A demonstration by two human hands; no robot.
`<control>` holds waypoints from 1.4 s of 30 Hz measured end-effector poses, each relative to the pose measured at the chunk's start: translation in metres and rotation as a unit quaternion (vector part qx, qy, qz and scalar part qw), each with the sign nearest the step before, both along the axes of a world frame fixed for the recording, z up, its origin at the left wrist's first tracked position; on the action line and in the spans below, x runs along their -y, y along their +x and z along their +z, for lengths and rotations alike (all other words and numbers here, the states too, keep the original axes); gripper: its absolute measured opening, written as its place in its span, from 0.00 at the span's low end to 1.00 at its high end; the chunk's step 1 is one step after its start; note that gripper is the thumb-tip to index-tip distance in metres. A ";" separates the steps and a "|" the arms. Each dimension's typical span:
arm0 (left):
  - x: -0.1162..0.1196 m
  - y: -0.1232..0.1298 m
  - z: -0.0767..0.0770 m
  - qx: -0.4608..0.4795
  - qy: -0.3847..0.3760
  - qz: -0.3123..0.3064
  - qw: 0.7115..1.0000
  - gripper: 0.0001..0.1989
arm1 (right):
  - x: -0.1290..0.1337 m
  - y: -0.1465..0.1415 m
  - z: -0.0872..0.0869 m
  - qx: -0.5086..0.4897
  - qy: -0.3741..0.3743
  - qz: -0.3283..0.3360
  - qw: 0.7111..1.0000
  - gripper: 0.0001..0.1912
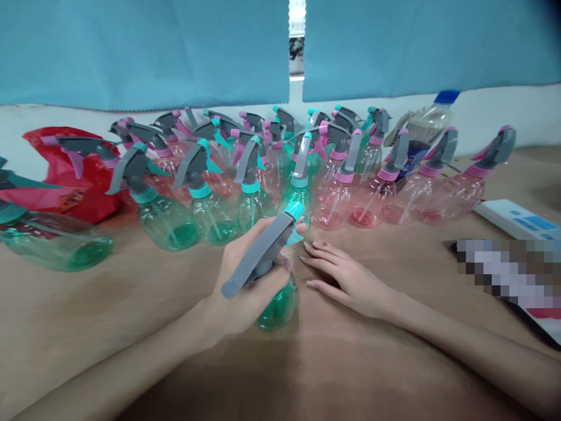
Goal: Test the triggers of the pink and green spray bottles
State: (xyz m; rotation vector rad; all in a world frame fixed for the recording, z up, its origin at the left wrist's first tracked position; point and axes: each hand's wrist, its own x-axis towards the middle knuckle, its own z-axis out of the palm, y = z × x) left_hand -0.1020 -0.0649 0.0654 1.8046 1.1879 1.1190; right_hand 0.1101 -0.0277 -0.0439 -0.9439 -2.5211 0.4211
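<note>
My left hand (249,286) is wrapped round the neck of a green spray bottle (277,307) with a grey and teal trigger head. That bottle stands on the table in front of the others, its nozzle turned toward the back right. To its right, my right hand (350,280) lies on the tabletop with its fingers spread, holding nothing and apart from the bottle. Just behind my hands is a row of several bottles, green ones (217,222) on the left and pink ones (366,204) on the right.
A red plastic bag (87,181) is at the back left, near a green bottle (56,240). A large clear bottle with a blue cap (432,123) leans at the back right. On the right are a white box (517,219) and a blurred flat item (508,280) on the wooden table (109,321).
</note>
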 end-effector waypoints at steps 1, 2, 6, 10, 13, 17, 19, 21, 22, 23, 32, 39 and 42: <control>0.000 0.000 0.000 0.000 0.001 0.001 1.000 0.18 | 0.000 0.000 0.000 0.000 -0.001 0.000 1.000 0.25; 0.000 0.000 0.000 -0.001 0.001 0.002 1.000 0.18 | 0.000 0.000 0.000 -0.001 -0.001 0.000 1.000 0.25; 0.000 -0.001 -0.001 -0.009 0.010 0.001 1.000 0.17 | 0.000 0.000 -0.001 -0.004 0.000 0.000 1.000 0.25; 0.001 -0.002 -0.001 -0.022 0.018 0.000 1.000 0.17 | -0.001 0.000 -0.002 0.004 0.003 0.002 1.000 0.25; 0.002 -0.001 0.001 -0.034 0.023 0.008 0.999 0.16 | -0.001 0.000 -0.001 0.010 0.008 0.002 1.000 0.25; 0.001 0.001 0.003 -0.047 0.033 0.018 0.998 0.15 | 0.000 0.000 0.000 0.015 0.011 0.002 1.000 0.25; 0.001 0.000 0.004 -0.051 0.039 0.017 0.998 0.14 | 0.000 0.000 0.000 0.014 0.010 0.002 1.000 0.25; 0.001 -0.001 0.005 -0.052 0.046 0.013 0.998 0.13 | 0.000 0.000 0.000 0.011 0.009 0.001 1.000 0.25; 0.001 -0.002 0.005 -0.054 0.049 0.010 0.997 0.13 | 0.000 0.000 0.000 0.009 0.008 0.001 1.000 0.25; 0.002 -0.003 0.006 -0.058 0.049 0.009 0.997 0.12 | 0.000 0.000 -0.001 0.008 0.007 0.001 1.000 0.25; 0.002 -0.004 0.005 -0.049 0.037 0.006 0.998 0.07 | -0.001 0.000 -0.002 0.007 0.007 0.003 1.000 0.26; 0.001 -0.006 0.005 -0.066 0.032 0.011 0.997 0.02 | -0.001 0.000 -0.002 0.016 0.007 0.003 1.000 0.26; 0.000 -0.006 0.004 -0.059 0.017 0.007 0.998 0.08 | -0.001 0.000 -0.002 0.017 0.008 0.003 1.000 0.26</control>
